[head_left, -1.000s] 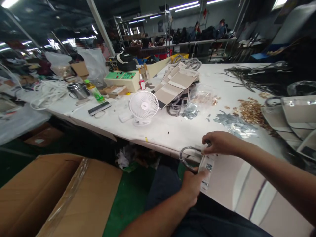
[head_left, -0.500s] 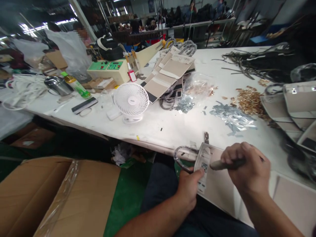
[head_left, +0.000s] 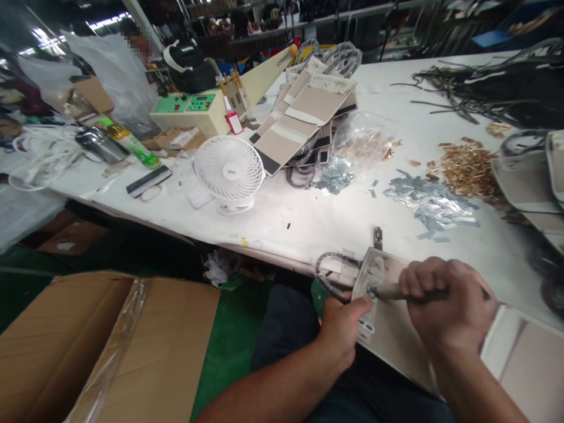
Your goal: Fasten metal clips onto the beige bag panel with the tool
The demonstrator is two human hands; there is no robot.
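My left hand [head_left: 341, 329] grips the near left edge of a beige bag panel [head_left: 400, 329], its thumb pressed on the inner face beside a small metal piece [head_left: 371, 289]. A curved, plastic-wrapped bag handle [head_left: 319, 271] sticks out on the left of the panel. My right hand [head_left: 452, 302] is wrapped around a blunt grey-brown bar-like tool [head_left: 390, 291], whose tip meets the panel at the metal piece. What kind of tool it is, I cannot make out. A metal-ended strap [head_left: 378, 237] extends beyond the panel's far edge onto the table.
Flat silver metal pieces [head_left: 434, 208] and gold-coloured pieces [head_left: 469, 167] lie in piles. A white fan [head_left: 229, 170] stands left of stacked bag panels [head_left: 304, 111]. More panels [head_left: 524, 188] are at right. A large cardboard box [head_left: 163, 335] stands at lower left.
The tool in my right hand has moved left, its tip now at the small metal piece by my left thumb. My left hand still holds the panel. The view has shifted slightly.
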